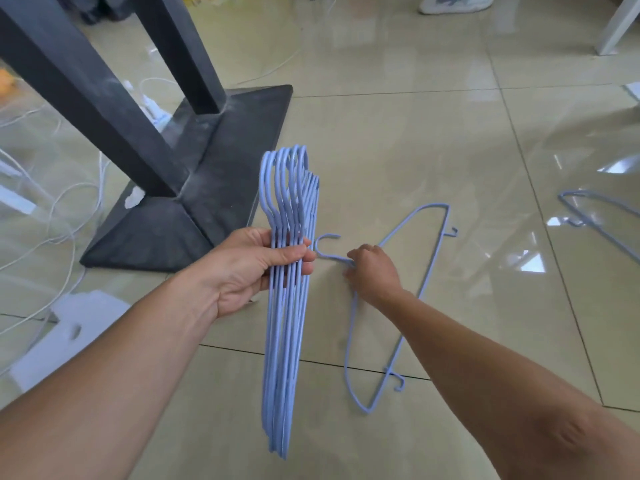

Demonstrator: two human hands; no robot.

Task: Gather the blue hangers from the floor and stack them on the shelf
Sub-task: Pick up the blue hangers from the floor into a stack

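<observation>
Our left hand is clamped round a bundle of blue hangers, gripped approx. mid-shoulder, hooks pointing away from us; our right hand is pinching the neck of a lone hanger flat on the floor, just right of the bundle; another hanger lies well off to the right. They look like thin coated wire: light, fairly stiff, prob. a bit slick; best taken at the neck, below the hook.
</observation>
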